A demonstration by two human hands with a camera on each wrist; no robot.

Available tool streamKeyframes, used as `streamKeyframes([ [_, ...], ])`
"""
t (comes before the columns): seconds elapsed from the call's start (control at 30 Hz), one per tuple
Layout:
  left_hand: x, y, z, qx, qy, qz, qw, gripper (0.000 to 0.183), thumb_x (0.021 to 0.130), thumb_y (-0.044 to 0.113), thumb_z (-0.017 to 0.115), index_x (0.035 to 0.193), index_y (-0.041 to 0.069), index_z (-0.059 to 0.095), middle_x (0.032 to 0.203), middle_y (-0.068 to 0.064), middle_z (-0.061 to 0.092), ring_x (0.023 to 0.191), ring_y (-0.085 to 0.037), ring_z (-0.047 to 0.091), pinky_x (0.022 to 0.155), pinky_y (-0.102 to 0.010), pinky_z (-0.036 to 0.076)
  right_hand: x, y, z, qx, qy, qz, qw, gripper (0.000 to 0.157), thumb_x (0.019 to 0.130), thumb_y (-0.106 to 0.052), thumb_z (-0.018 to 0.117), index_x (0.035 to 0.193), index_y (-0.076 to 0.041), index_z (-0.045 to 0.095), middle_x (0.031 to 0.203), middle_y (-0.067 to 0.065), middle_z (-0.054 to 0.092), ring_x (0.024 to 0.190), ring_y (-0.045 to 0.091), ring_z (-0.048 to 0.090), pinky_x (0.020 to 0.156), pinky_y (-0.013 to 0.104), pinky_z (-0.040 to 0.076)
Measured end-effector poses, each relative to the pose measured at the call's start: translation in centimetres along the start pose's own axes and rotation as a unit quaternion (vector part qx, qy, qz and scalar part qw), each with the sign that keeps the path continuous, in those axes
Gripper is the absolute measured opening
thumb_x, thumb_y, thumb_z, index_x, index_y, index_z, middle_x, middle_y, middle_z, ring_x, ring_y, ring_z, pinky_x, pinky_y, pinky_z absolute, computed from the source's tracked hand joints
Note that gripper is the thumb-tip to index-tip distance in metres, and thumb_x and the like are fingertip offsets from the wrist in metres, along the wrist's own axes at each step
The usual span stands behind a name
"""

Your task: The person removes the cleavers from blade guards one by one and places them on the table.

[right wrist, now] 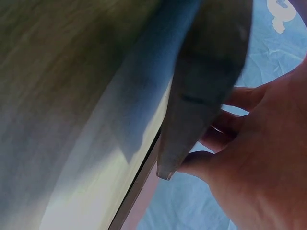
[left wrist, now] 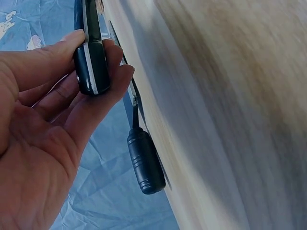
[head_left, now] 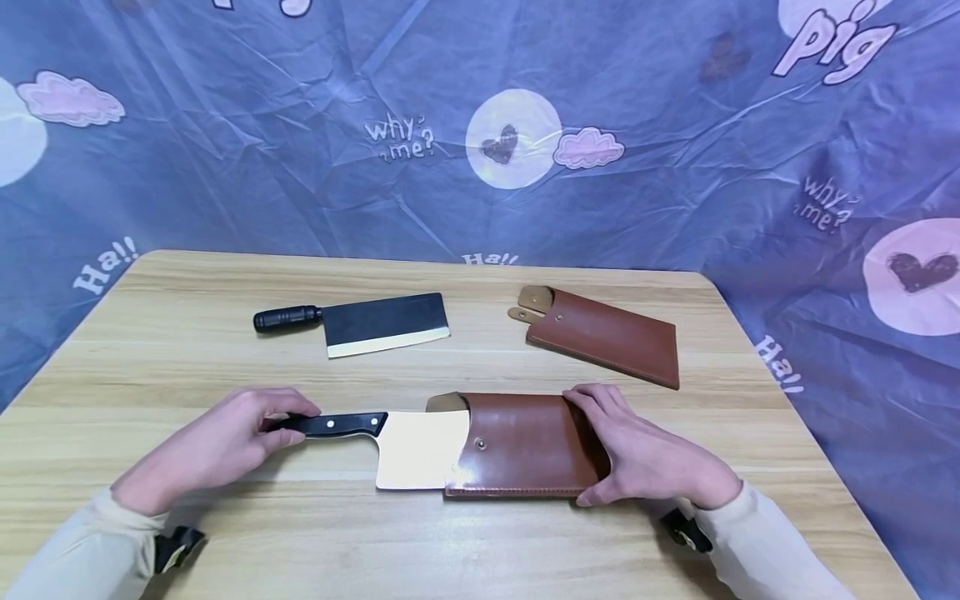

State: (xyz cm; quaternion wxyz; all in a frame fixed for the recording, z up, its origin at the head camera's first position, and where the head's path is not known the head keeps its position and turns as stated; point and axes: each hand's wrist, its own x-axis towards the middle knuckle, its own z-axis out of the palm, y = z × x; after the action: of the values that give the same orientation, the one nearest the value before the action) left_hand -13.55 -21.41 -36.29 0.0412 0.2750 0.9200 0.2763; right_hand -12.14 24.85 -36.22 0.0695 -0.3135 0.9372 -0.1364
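Note:
A cleaver with a black riveted handle and a shiny blade lies partly inside a brown leather sheath; the blade's far end is hidden in it. My left hand pinches the handle's end between thumb and fingers, as the left wrist view shows on the handle. On the other side, my right hand grips the sheath's closed end, thumb at the near edge and fingers at the far edge. In the right wrist view the sheath appears dark beside the hand.
Behind, on the wooden table, a second cleaver with a dark blade and ridged black handle lies at left. A second brown sheath with its strap and flap extended lies at back right. A printed blue cloth hangs beyond.

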Motion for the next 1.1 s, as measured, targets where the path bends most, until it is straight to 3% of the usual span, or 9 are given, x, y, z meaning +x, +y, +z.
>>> streamKeyframes([
  [0.8,-0.19,-0.73,0.01,0.016,0.007,-0.002,0.9998,0.029,0.075,0.007,0.070,0.099,0.022,0.067,0.098,0.015,0.061,0.094,-0.008,0.055,0.078,-0.033,0.046,-0.19,0.32,0.33,0.000,0.011,-0.008,1.000,0.113,0.051,-0.061,0.076,0.137,-0.006,0.027,0.131,0.002,0.028,0.119,0.012,0.024,0.091,0.033,0.035],
  [1.1,-0.06,-0.99,-0.02,0.014,0.005,0.004,0.9999,0.028,0.075,0.007,0.070,0.099,0.020,0.067,0.100,0.013,0.061,0.096,-0.010,0.055,0.080,-0.034,0.046,-0.24,0.36,0.32,-0.002,0.007,0.002,1.000,0.113,0.050,-0.062,0.075,0.136,-0.006,0.028,0.132,0.001,0.027,0.119,0.010,0.023,0.093,0.032,0.035],
])
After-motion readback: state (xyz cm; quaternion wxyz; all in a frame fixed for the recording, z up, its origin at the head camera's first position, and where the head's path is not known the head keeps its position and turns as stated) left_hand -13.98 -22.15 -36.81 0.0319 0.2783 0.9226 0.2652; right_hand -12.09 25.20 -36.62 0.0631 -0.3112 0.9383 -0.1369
